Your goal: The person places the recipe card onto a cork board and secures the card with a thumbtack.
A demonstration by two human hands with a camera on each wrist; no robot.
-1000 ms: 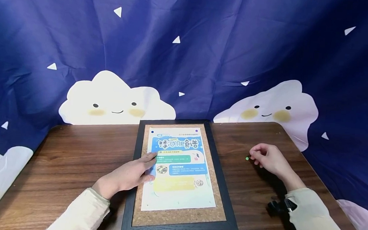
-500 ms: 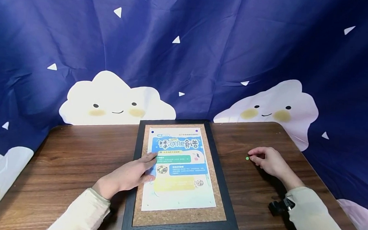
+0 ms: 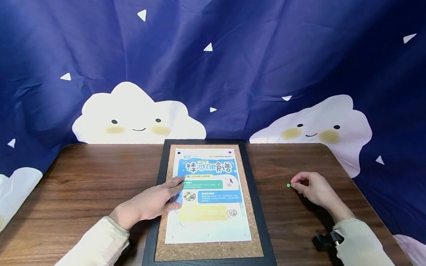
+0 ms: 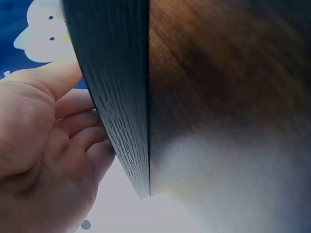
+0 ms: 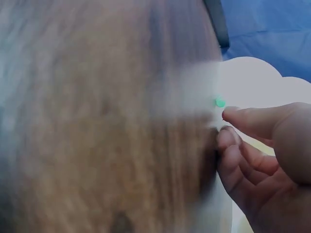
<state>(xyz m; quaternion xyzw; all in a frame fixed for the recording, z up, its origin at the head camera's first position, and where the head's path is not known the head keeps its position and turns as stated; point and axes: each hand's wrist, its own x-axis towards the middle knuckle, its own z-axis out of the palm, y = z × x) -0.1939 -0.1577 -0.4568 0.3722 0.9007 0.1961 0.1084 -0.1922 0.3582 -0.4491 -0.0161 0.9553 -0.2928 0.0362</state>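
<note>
The left hand (image 3: 154, 200) lay open across the left side of a black-framed corkboard (image 3: 258, 217), its fingers reaching over a printed sheet (image 3: 208, 232). Beyond those fingers, a blue pin (image 3: 179, 153) and a purple pin (image 3: 229, 152) sat at the sheet's top corners. Farther right, a green pin (image 3: 288, 185) was at the right hand's (image 3: 313, 188) bent fingertips; whether they pinched it, I couldn't tell.

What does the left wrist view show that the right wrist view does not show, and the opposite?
Only in the left wrist view: the left hand. Only in the right wrist view: the right hand, with the green pushpin close by. Both share the black frame, the wooden table and the blue backdrop with white clouds.
</note>
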